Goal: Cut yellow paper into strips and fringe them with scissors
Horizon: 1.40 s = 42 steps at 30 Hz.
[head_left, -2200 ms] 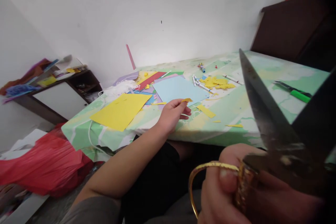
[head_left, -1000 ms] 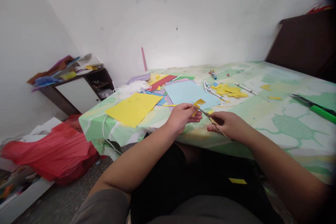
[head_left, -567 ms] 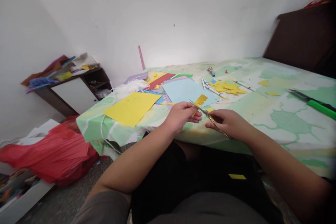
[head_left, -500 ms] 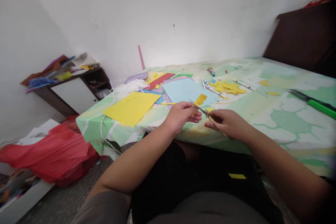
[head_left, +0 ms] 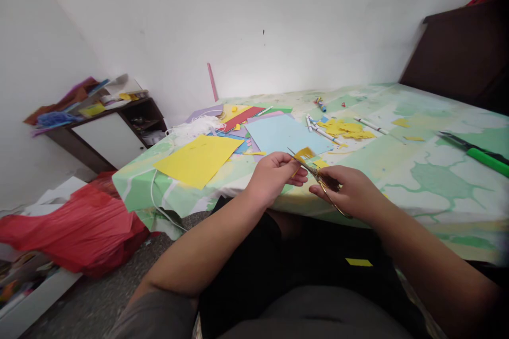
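My left hand (head_left: 274, 176) pinches a small piece of yellow paper (head_left: 305, 154) whose far edge is slit into a fringe. Gold-handled scissors (head_left: 326, 189) are in my right hand (head_left: 349, 186), fingers wrapped around the loops. Their blades lie across the paper, close to my left fingertips. Both hands are just above the table's near edge. Beyond them is a light blue sheet (head_left: 284, 132), and a pile of yellow paper pieces (head_left: 345, 128) lies to its right. One yellow scrap (head_left: 358, 262) rests on my dark-clothed lap.
A large yellow sheet (head_left: 201, 161) lies left on the patterned tablecloth (head_left: 445, 180). Several white markers (head_left: 371, 126) are near the paper pile. Green-handled scissors (head_left: 483, 156) lie at right. White string (head_left: 202, 124) sits at the back left; a red plastic bag (head_left: 79, 230) is on the floor.
The paper piece in my left hand is tilted differently, its fringe slits now showing more clearly. My hands have barely moved; the whole view has shifted slightly.
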### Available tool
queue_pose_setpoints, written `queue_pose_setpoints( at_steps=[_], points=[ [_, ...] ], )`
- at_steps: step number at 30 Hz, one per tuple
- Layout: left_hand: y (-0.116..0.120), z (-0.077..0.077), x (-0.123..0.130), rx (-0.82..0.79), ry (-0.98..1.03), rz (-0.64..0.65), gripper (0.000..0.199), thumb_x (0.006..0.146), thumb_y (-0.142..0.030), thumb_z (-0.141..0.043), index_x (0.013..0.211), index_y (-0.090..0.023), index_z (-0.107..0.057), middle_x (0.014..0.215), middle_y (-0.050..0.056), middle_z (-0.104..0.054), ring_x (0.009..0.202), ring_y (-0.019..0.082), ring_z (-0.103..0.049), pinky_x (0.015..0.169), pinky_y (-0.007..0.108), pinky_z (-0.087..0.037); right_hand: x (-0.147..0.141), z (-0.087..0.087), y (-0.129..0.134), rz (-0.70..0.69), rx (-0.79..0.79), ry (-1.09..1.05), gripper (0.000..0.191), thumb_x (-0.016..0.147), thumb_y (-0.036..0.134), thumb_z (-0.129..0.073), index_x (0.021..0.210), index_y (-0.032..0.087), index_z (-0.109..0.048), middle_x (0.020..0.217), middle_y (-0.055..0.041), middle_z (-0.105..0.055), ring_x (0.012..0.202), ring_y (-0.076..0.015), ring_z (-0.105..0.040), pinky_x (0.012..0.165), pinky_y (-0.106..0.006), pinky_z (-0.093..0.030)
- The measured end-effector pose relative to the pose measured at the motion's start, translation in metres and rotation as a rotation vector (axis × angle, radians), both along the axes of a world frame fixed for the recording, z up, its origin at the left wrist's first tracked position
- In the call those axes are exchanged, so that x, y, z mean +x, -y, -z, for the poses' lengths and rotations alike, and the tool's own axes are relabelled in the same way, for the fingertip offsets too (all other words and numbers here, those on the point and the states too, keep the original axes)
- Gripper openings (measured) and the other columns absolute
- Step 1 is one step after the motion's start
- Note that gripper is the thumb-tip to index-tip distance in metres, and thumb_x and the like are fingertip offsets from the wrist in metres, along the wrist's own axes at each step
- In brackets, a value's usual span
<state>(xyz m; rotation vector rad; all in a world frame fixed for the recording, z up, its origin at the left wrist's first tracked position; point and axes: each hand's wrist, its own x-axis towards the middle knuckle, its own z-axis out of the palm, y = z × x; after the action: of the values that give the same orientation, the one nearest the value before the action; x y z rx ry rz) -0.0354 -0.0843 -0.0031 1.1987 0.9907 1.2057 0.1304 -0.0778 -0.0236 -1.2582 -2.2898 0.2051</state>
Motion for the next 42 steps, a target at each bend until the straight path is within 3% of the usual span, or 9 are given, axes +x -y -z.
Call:
queue_pose_setpoints(
  at_steps=[11, 20, 31, 42],
  points=[
    [-0.002, -0.001, -0.005, 0.018, -0.015, 0.029, 0.012, 0.068, -0.022, -0.056, 0.065, -0.012, -0.051, 0.056, 0.0, -0.06, 0.05, 0.01, -0.058, 0.054, 0.025, -0.048, -0.001, -0.002, -0.003, 0.009, 0.045, 0.031, 0.035, 0.07, 0.049, -0.046, 0.053, 0.019, -0.039, 0.048, 0.0028, -0.041, 0.046, -0.0095, -0.036, 0.045, -0.021, -0.026],
    [-0.012, 0.0, -0.009, -0.1, -0.013, 0.076, 0.017, 0.067, -0.026, -0.059, 0.072, -0.012, -0.053, 0.059, 0.002, -0.06, 0.051, 0.01, -0.058, 0.052, 0.023, -0.047, 0.003, 0.005, -0.022, 0.037, -0.127, -0.053, 0.038, 0.067, 0.053, -0.047, 0.051, 0.019, -0.039, 0.047, 0.0041, -0.036, 0.047, -0.009, -0.034, 0.044, -0.021, -0.026],
    [-0.044, 0.025, -0.006, -0.127, -0.047, -0.022, 0.016, 0.066, -0.027, -0.058, 0.071, -0.013, -0.053, 0.059, 0.003, -0.059, 0.049, 0.009, -0.056, 0.05, 0.021, -0.046, 0.002, 0.002, -0.056, -0.013, -0.221, 0.053, 0.037, 0.063, 0.055, -0.047, 0.056, 0.019, -0.041, 0.054, 0.0023, -0.043, 0.052, -0.0112, -0.04, 0.047, -0.023, -0.028],
    [-0.052, 0.033, -0.006, -0.086, 0.082, -0.132, 0.014, 0.068, -0.025, -0.055, 0.072, -0.012, -0.052, 0.06, 0.003, -0.059, 0.051, 0.009, -0.057, 0.052, 0.022, -0.047, 0.0, 0.008, -0.057, 0.024, -0.122, 0.077, 0.037, 0.063, 0.055, -0.046, 0.058, 0.02, -0.04, 0.055, 0.0017, -0.045, 0.053, -0.0118, -0.041, 0.047, -0.023, -0.026]
  ],
)
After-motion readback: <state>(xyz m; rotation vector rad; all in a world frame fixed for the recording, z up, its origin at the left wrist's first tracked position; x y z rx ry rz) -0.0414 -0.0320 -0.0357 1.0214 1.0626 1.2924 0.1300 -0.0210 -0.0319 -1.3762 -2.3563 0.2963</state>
